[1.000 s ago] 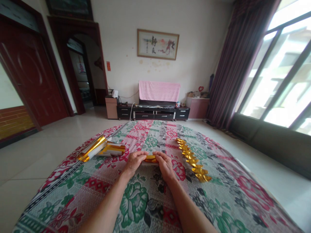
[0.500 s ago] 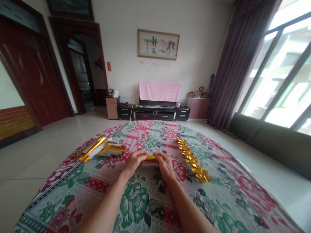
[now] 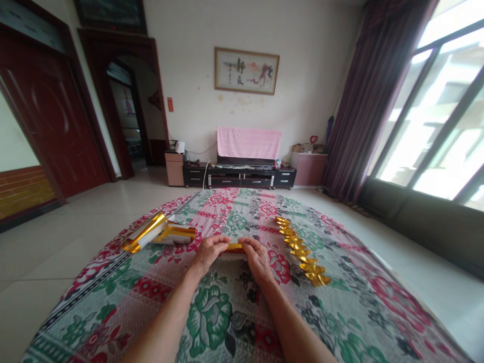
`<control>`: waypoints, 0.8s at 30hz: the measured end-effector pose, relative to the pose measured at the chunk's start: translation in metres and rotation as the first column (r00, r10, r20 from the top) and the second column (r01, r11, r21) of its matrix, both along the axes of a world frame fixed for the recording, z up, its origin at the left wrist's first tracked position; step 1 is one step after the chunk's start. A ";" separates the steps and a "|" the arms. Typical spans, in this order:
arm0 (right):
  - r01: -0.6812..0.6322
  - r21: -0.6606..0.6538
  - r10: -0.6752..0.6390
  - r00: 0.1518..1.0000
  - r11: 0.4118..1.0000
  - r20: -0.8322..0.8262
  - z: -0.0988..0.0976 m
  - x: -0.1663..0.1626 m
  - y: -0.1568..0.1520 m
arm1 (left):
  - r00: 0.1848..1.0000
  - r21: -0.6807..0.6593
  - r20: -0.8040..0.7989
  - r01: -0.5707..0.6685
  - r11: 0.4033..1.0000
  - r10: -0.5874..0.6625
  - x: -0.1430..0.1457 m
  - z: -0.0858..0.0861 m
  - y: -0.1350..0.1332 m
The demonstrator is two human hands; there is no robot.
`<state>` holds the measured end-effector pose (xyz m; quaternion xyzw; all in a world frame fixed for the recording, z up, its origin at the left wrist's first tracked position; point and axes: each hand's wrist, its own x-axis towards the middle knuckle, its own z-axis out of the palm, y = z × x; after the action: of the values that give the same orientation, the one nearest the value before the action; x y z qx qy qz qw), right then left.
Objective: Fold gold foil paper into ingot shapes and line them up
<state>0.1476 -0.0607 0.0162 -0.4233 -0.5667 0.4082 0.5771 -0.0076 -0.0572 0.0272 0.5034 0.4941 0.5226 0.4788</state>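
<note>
Between my two hands is a small sheet of gold foil paper (image 3: 235, 247), its gold edge folded over and a paler part below. My left hand (image 3: 209, 252) pinches its left end between thumb and fingers. On the other end, my right hand (image 3: 257, 254) is closed the same way. To the right lies a slanting row of folded gold foil ingots (image 3: 298, 249), several of them overlapping. Left of my hands rest curled gold foil sheets (image 3: 176, 233) with pale backs, and another rolled bundle (image 3: 145, 232) leans beside them.
A floral cloth (image 3: 209, 317) covers the round table under my hands. Beyond its far edge stand a low black cabinet (image 3: 242, 180) and a screen-shaped thing under a pink towel (image 3: 248, 142). A purple curtain (image 3: 363, 111) hangs by the window at right.
Both hands stay almost in place on the gold foil paper. Its gold strip looks slightly narrower between the fingers; the ingots and foil sheets have not moved.
</note>
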 end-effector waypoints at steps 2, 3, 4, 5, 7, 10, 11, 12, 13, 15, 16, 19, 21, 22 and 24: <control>-0.014 -0.008 0.014 1.000 1.000 -0.013 0.001 0.000 -0.001 | 1.000 0.012 0.004 0.000 1.000 -0.001 0.000 -0.002 0.001; -0.021 -0.013 0.020 1.000 1.000 -0.023 0.002 -0.001 -0.001 | 1.000 0.015 0.008 0.002 1.000 -0.002 -0.001 -0.003 0.002; -0.029 -0.020 0.029 0.999 0.999 -0.037 0.003 -0.001 -0.002 | 1.000 0.016 0.012 0.005 1.000 -0.006 -0.001 -0.004 0.003; -0.039 -0.028 0.038 0.998 0.999 -0.052 0.003 -0.002 -0.002 | 1.000 0.017 0.014 0.009 1.000 -0.009 -0.001 -0.005 0.003; -0.057 -0.042 0.053 0.996 0.997 -0.077 0.004 -0.003 -0.003 | 1.000 0.022 0.009 0.010 1.000 -0.010 -0.002 -0.007 0.004; -0.061 -0.053 0.055 0.993 0.997 -0.100 0.001 -0.004 -0.001 | 1.000 0.025 -0.007 0.013 1.000 -0.012 -0.002 -0.008 0.004; -0.057 -0.053 0.051 0.993 0.997 -0.106 -0.001 -0.004 0.000 | 1.000 0.023 -0.007 0.015 1.000 -0.015 -0.002 -0.008 0.004; -0.051 -0.051 0.045 0.993 0.997 -0.113 -0.002 -0.004 0.002 | 1.000 0.021 -0.005 0.020 1.000 -0.020 -0.002 -0.007 0.004; -0.049 -0.048 0.043 0.992 0.998 -0.115 -0.004 -0.004 0.003 | 1.000 0.019 -0.001 0.023 1.000 -0.023 -0.002 -0.007 0.004; -0.046 -0.035 0.042 0.993 0.998 -0.113 -0.006 -0.004 0.004 | 1.000 0.017 0.006 0.027 0.999 -0.027 -0.002 -0.005 0.003; -0.045 -0.027 0.042 0.993 0.999 -0.110 -0.007 -0.004 0.005 | 1.000 0.014 0.009 0.029 0.999 -0.030 -0.002 -0.004 0.002; -0.037 -0.024 0.034 0.994 0.999 -0.103 -0.007 -0.004 0.005 | 0.999 0.005 0.015 0.036 0.999 -0.036 -0.001 -0.002 0.001; -0.033 -0.034 0.029 0.995 0.999 -0.098 -0.007 -0.004 0.004 | 0.999 -0.004 0.014 0.044 0.999 -0.044 -0.002 -0.001 0.000; -0.033 -0.036 0.029 0.995 0.999 -0.097 -0.007 -0.004 0.004 | 0.999 -0.009 0.013 0.050 0.999 -0.050 -0.002 0.000 -0.001; -0.033 -0.034 0.030 0.995 0.999 -0.099 -0.007 -0.005 0.004 | 0.998 -0.024 0.010 0.061 0.998 -0.061 -0.002 0.001 -0.002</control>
<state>0.1423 -0.0564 0.0092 -0.4040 -0.5368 0.4476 0.5901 -0.0096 -0.0593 0.0281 0.5101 0.4825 0.5042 0.5028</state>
